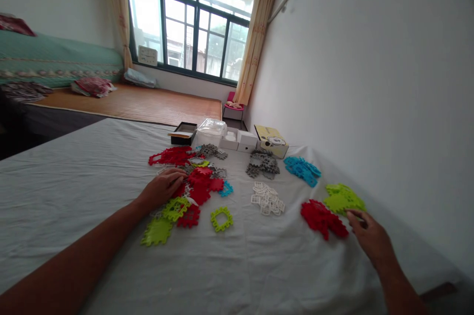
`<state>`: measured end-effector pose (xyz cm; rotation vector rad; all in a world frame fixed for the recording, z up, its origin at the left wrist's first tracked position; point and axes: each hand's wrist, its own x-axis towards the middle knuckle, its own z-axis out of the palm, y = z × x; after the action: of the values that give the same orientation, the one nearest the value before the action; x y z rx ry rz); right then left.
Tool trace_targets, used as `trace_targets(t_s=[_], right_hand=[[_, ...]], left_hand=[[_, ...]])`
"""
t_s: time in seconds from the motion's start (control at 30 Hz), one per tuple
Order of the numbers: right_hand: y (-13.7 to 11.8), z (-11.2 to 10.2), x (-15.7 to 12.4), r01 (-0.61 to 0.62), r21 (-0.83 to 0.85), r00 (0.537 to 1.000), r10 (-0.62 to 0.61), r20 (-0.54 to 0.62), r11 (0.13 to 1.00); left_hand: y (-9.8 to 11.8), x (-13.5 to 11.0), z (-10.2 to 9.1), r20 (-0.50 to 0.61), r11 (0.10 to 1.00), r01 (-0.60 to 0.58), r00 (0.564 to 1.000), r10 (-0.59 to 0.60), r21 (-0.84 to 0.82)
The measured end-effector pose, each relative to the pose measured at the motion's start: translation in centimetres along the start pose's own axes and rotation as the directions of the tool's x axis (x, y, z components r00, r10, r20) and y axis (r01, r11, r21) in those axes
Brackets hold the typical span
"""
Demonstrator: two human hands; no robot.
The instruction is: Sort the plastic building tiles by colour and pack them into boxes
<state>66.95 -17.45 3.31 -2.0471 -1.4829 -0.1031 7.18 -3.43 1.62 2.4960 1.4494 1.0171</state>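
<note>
The left hand (163,187) lies palm down on the left edge of a mixed heap (198,182) of red, green and grey interlocking tiles, with its fingers loosely bent over them; I cannot tell whether they grip one. The right hand (370,236), at the near right, has its fingers curled and their tips at the near edge of the green pile (342,197), just beside the red pile (323,218) (a pinch cannot be made out). Sorted blue (302,169), white (267,199) and grey (262,163) piles lie between the hands on the white cloth (259,265).
</note>
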Motion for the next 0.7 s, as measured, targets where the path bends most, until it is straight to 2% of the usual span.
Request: trace_targets(t_s=[0.07,0.13,0.17,0.2,0.23,0.3,0.33,0.37,0.43,0.53,0.6,0.7], right_hand=[[-5.1,-0.2,0.1,-0.016,0.081,0.999,0.018,-0.032,0.997],[-11.4,0.2,-0.3,0.106,0.230,0.987,-0.131,0.096,0.967],[-14.5,0.7,-0.6,0.186,0.295,0.953,-0.245,0.178,0.937],[-17.6,1.5,-1.1,0.273,0.356,0.889,-0.376,0.260,0.893],[-20.5,2.4,-1.5,0.362,0.413,0.800,-0.506,0.322,0.836],[-25.3,5.1,-2.2,0.508,0.488,0.617,-0.695,0.368,0.710],[-27.2,6.7,-2.4,0.563,0.498,0.559,-0.747,0.359,0.660],[-28.6,8.3,-2.4,0.605,0.486,0.534,-0.774,0.340,0.631],[-30.4,11.7,-2.1,0.654,0.422,0.551,-0.778,0.303,0.627],[-31.1,15.4,-1.7,0.678,0.329,0.591,-0.753,0.290,0.658],[-30.8,16.5,-1.6,0.704,0.311,0.576,-0.769,0.275,0.639],[-30.3,16.4,-1.8,0.751,0.309,0.545,-0.812,0.210,0.584]], left_hand=[[0.3,-0.1,0.0,-0.004,1.000,0.002,1.000,-0.002,-0.004],[0.6,-0.2,0.0,-0.004,1.000,-0.005,1.000,0.005,-0.021],[0.8,-0.3,0.0,-0.014,1.000,-0.006,1.000,0.005,-0.031],[0.9,-0.3,-0.1,-0.016,0.999,-0.004,1.000,0.003,-0.038],[1.0,-0.4,-0.1,-0.018,0.999,0.001,1.000,-0.002,-0.045],[1.1,-0.5,-0.2,-0.025,0.998,0.015,1.000,-0.016,-0.063],[1.1,-0.5,-0.2,-0.029,0.997,0.022,0.999,-0.024,-0.074],[1.1,-0.6,-0.3,-0.032,0.996,0.027,0.999,-0.030,-0.085],[1.0,-0.6,-0.4,-0.036,0.994,0.033,0.999,-0.037,-0.106],[0.9,-0.6,-0.3,-0.044,0.993,0.031,0.998,-0.036,-0.116],[0.8,-0.6,-0.2,-0.049,0.993,0.026,0.998,-0.031,-0.112],[0.7,-0.6,-0.1,-0.047,0.994,0.015,0.999,-0.020,-0.107]])
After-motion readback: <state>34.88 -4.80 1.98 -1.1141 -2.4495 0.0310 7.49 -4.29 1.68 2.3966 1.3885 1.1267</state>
